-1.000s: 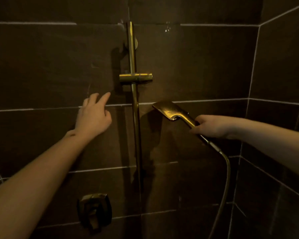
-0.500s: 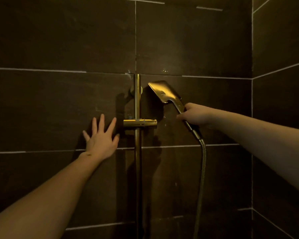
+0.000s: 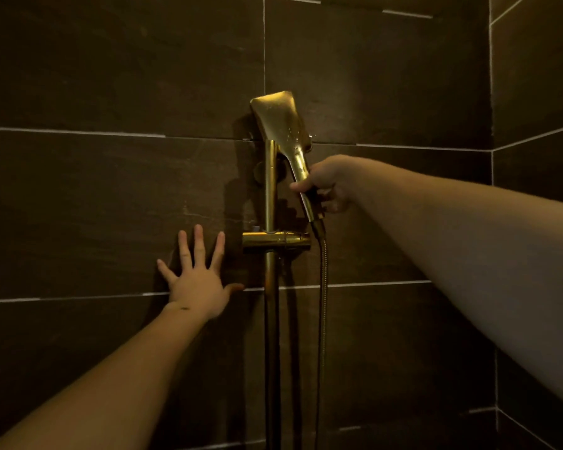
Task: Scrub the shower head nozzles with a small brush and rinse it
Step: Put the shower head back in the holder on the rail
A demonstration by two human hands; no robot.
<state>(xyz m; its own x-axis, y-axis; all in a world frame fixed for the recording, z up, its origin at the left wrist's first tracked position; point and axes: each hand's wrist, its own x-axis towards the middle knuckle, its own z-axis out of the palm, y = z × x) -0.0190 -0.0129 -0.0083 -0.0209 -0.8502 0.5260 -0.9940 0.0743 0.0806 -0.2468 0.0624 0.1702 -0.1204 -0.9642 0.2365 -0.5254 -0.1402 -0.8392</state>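
The gold shower head stands nearly upright, its flat square face above the top of the gold rail, with water drops on it. My right hand is shut around its handle, just right of the rail. The handle's lower end hangs a little above the right tip of the gold holder bracket. A metal hose drops from the handle. My left hand lies flat on the dark tile, fingers spread, left of the bracket. No brush is in view.
Dark brown wall tiles with pale grout lines fill the view. A side wall meets the back wall at the right, forming a corner. The rail runs down out of view at the bottom.
My right hand has lifted the shower head and swung it left, from beside the rail to upright above the bracket. My left hand stays pressed on the tile, fingers wider.
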